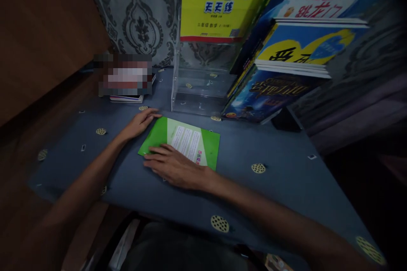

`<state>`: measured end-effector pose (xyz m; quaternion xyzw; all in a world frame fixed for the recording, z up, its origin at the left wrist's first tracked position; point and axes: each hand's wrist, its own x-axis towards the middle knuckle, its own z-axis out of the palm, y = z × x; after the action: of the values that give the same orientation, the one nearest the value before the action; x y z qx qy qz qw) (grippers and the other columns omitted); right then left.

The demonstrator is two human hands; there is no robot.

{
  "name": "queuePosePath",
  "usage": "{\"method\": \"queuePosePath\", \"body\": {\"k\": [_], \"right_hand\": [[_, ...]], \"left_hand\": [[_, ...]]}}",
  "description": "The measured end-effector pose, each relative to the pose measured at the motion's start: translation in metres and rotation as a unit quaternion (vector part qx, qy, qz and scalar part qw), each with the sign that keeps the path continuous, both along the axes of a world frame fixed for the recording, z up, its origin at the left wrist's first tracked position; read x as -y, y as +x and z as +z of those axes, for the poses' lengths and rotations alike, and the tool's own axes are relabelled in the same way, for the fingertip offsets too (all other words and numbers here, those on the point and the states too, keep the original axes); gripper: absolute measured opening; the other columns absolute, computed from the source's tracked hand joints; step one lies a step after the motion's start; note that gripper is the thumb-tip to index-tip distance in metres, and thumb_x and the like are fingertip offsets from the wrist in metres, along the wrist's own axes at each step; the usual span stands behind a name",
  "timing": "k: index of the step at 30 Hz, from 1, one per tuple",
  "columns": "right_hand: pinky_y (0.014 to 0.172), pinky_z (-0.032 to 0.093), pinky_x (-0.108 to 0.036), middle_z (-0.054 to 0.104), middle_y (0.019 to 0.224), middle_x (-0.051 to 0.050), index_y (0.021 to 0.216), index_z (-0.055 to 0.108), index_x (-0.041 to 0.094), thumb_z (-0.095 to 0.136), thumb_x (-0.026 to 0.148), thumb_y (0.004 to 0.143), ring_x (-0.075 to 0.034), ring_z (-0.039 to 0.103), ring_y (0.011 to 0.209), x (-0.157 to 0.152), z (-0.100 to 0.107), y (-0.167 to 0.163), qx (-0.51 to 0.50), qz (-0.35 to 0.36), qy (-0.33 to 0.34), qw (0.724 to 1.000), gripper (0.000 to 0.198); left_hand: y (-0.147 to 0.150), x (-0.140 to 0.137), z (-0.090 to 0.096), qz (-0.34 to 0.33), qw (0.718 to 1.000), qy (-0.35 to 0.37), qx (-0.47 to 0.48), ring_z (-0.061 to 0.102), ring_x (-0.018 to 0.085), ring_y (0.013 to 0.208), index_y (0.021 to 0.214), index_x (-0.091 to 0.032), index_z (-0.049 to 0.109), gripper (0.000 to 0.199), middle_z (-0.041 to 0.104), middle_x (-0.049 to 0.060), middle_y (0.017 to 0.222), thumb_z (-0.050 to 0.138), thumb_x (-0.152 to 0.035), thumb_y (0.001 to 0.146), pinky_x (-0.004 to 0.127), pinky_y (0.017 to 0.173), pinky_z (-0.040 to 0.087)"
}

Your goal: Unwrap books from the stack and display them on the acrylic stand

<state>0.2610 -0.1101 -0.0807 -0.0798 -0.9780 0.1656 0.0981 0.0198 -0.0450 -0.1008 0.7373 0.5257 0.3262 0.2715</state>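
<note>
Green booklet point(184, 137) flat on blue tablecloth point(289, 165) | right hand point(176, 168) spread over near edge | left hand point(140, 123) by far-left corner, pinch unclear | step: likely steadying | any lift calls for fingertips underneath

Before you, a booklet point(182, 137) lies on the table point(282, 148); behind it stands a rack point(203, 102); books point(276, 87) stand right of that, a pile point(129, 89) left.

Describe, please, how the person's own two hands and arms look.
The bare, slim-fingered left hand and the bare, slim-fingered right hand wear no visible glove, ring or watch. The slender, uncovered left forearm and right forearm show no sleeve or bracelet in view.
</note>
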Motion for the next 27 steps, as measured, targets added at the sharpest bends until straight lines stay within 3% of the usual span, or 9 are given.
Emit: {"method": "queuePosePath", "body": {"k": [3,7,13,18,23,27], "right_hand": [[0.123,0.031,-0.045,0.058,0.149,-0.004,0.138,0.059,0.019,0.041,0.027,0.107,-0.021,0.042,0.147,-0.003,-0.004,-0.024,-0.004,0.014,-0.012,1.0,0.037],[0.124,0.028,-0.042,0.058,0.15,-0.007,0.141,0.057,0.018,0.04,0.031,0.108,-0.017,0.046,0.144,-0.018,-0.009,-0.031,-0.02,-0.003,-0.049,0.999,0.038],[0.125,0.026,-0.05,0.053,0.153,-0.013,0.14,0.058,0.017,0.048,0.032,0.105,-0.022,0.045,0.146,-0.058,-0.011,-0.027,-0.008,-0.089,-0.034,0.995,0.039],[0.124,0.026,-0.055,0.054,0.152,-0.012,0.141,0.057,0.021,0.049,0.029,0.104,-0.024,0.045,0.146,-0.078,-0.015,-0.024,-0.032,-0.172,-0.031,0.984,0.038],[0.125,0.024,-0.056,0.051,0.155,-0.014,0.143,0.054,0.016,0.048,0.029,0.105,-0.025,0.041,0.148,-0.08,-0.016,-0.021,-0.022,-0.171,-0.04,0.984,0.041],[0.125,0.026,-0.056,0.046,0.158,-0.014,0.145,0.052,0.018,0.047,0.029,0.104,-0.024,0.037,0.151,-0.085,-0.018,0.003,-0.023,-0.17,-0.058,0.984,0.043]], "left_hand": [[0.0,0.001,-0.001,-0.003,1.0,-0.001,0.008,0.065,0.027,0.121,0.132,-0.013,0.054,0.053,0.074,0.015,0.125,0.041,-0.051,0.098,0.047,0.11,0.042],[0.0,0.001,0.0,-0.005,1.0,-0.004,0.0,0.066,0.028,0.119,0.132,-0.013,0.054,0.055,0.073,0.015,0.126,0.039,-0.054,0.098,0.048,0.109,0.044],[0.003,0.005,0.006,-0.006,1.0,-0.012,0.016,0.065,0.028,0.121,0.129,-0.013,0.056,0.059,0.072,0.015,0.128,0.039,-0.06,0.098,0.045,0.108,0.045],[0.005,0.006,0.006,0.008,1.0,-0.016,0.021,0.064,0.028,0.122,0.128,-0.015,0.058,0.059,0.072,0.014,0.127,0.036,-0.062,0.099,0.046,0.111,0.044],[0.006,0.007,0.004,0.003,1.0,-0.003,0.001,0.064,0.028,0.122,0.127,-0.016,0.057,0.054,0.07,0.015,0.129,0.041,-0.058,0.098,0.047,0.11,0.045],[0.005,0.012,0.002,-0.007,0.996,0.024,-0.081,0.058,0.03,0.13,0.134,-0.018,0.054,0.058,0.067,0.014,0.135,0.053,-0.058,0.092,0.049,0.113,0.041]]}}
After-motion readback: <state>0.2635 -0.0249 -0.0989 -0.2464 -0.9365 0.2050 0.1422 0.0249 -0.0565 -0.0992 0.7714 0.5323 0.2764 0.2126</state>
